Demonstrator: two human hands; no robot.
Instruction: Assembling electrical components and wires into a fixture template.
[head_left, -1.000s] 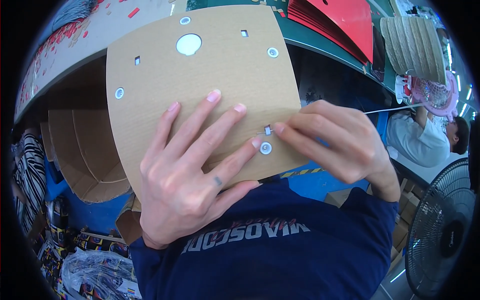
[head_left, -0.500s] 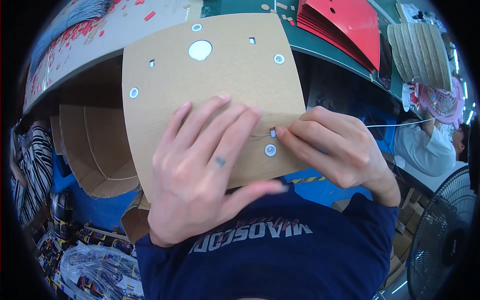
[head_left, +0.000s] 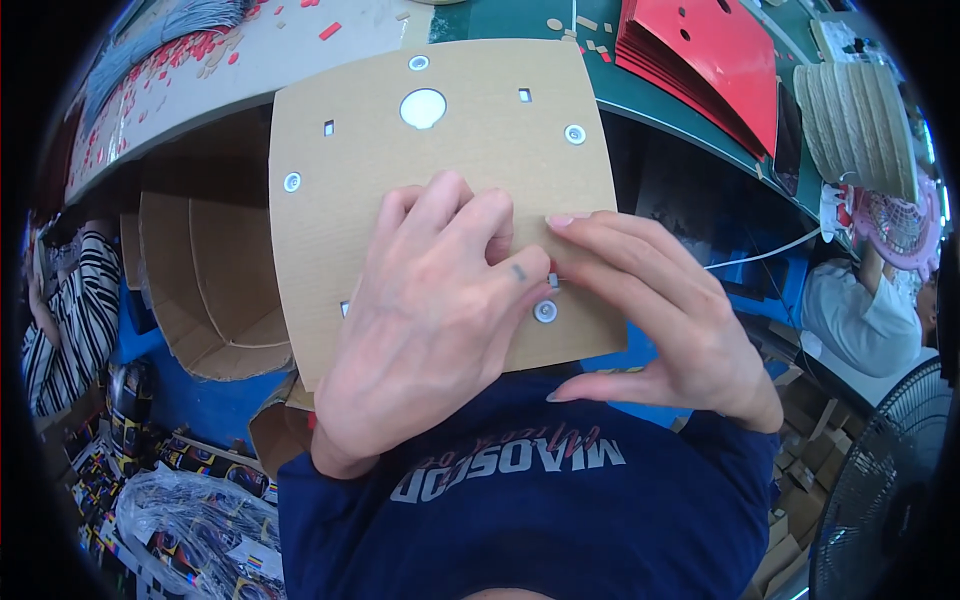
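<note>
At the far left, a person in a striped top [head_left: 62, 305] is sitting beside an open cardboard box [head_left: 205, 285] under the bench [head_left: 215, 65]. Over the wearer's chest, the left hand [head_left: 430, 320] is lying on a brown cardboard panel [head_left: 440, 170], its fingers [head_left: 470, 225] curled down against the sheet and pressing it. This panel, punched with a round hole [head_left: 423, 108] and metal eyelets [head_left: 545, 312], is being held tilted against the bench edge. Just beside, the right hand [head_left: 665, 315] is resting on the panel's lower right corner, fingertips pinching something small, too hidden to identify. Farther right, red sheets [head_left: 715, 55] are lying stacked, with a fan [head_left: 885, 500] standing below.
</note>
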